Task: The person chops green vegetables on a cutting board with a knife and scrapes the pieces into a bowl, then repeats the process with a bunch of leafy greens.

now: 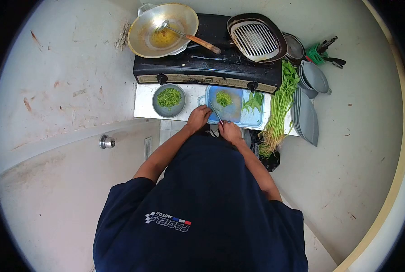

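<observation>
White counter (141, 105), black stove (202, 68) beyond. Right hand (231, 132): closed round a knife (215, 110), blade angled forward-left over a blue board (252, 120). Left hand (199, 119): at the board's near-left corner; cannot tell if gripping. Chopped greens (223, 98): on the board, ahead of the grip. Grey bowl (179, 108): farther left, holding more. Apparent stage: cutting; any further stroke calls for fingers clear of the blade.

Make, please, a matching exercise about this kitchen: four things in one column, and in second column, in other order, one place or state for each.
1. Wok
2. Ridged pan
3. Grey bowl
4. Knife

A. Holds chopped greens
B. In the right hand
C. Has a ladle with a wooden handle in it
D. On the right side of the stove

Pairs: 1-C, 2-D, 3-A, 4-B
</observation>
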`<state>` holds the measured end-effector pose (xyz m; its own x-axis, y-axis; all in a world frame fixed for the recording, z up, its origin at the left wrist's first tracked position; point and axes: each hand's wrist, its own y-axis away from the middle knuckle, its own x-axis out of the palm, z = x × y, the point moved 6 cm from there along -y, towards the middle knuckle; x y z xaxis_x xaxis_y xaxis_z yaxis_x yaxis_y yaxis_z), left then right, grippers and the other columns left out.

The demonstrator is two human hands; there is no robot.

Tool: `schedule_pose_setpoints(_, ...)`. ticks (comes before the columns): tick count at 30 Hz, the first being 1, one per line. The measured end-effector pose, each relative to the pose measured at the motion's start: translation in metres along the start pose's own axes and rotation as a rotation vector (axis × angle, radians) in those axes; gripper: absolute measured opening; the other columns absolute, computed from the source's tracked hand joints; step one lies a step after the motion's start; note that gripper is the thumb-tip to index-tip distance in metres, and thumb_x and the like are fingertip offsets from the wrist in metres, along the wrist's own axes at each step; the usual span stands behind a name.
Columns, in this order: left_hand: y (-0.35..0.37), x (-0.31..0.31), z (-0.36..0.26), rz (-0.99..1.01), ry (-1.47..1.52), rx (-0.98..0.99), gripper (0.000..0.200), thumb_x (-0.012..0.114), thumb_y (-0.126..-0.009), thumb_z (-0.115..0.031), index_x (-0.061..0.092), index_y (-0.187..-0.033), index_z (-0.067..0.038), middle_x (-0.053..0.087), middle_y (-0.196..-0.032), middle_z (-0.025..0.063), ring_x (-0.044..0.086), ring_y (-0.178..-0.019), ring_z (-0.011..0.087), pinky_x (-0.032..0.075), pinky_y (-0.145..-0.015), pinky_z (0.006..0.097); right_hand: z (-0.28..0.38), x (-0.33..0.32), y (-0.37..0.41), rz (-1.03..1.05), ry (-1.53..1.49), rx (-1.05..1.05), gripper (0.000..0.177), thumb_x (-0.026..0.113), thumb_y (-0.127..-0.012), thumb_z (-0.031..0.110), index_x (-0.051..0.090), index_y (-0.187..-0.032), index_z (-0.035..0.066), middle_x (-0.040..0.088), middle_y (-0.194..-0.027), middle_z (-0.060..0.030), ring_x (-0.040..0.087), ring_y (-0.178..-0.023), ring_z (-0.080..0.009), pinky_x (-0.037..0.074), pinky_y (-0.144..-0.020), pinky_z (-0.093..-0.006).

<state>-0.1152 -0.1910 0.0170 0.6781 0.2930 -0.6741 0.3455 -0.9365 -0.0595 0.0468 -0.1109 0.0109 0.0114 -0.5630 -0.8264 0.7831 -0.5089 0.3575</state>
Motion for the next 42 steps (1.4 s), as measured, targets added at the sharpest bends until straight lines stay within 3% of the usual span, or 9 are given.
schedule_pose_setpoints(11, 0.001, -0.005, -0.009, 0.010, -0.114, 0.088, 0.011, 0.065, -0.090, -0.007, 0.072, -0.097, -0.003, 0.063, -0.093, 0.0131, 0.065, -0.094, 0.0329, 0.055, -0.082, 0.0422, 0.006, 0.004, -0.004, 0.013, -0.002, -0.025, 0.044, 0.053, -0.102, 0.038, 0.067, -0.095, -0.004, 0.069, -0.077, -0.0297, 0.070, -0.076, -0.0489, 0.057, -0.071, -0.0557)
schedule_pose_setpoints(29, 0.005, -0.011, -0.004, 0.011, 0.101, 0.027, 0.015, 0.068, -0.090, -0.003, 0.073, -0.104, -0.001, 0.066, -0.097, 0.0149, 0.068, -0.089, 0.0350, 0.056, -0.081, 0.0427, 0.004, 0.002, 0.000, -0.051, -0.014, -0.022, 0.048, 0.052, -0.102, 0.040, 0.068, -0.094, -0.004, 0.068, -0.075, -0.0308, 0.070, -0.074, -0.0489, 0.057, -0.070, -0.0551)
schedule_pose_setpoints(42, 0.005, -0.009, -0.005, 0.014, 0.017, 0.082, 0.012, 0.064, -0.091, -0.006, 0.072, -0.101, -0.003, 0.062, -0.093, 0.0137, 0.066, -0.088, 0.0350, 0.056, -0.079, 0.0431, 0.015, 0.004, -0.006, -0.045, 0.000, -0.047, 0.044, 0.054, -0.101, 0.037, 0.067, -0.091, -0.004, 0.069, -0.076, -0.0294, 0.070, -0.073, -0.0478, 0.058, -0.069, -0.0541)
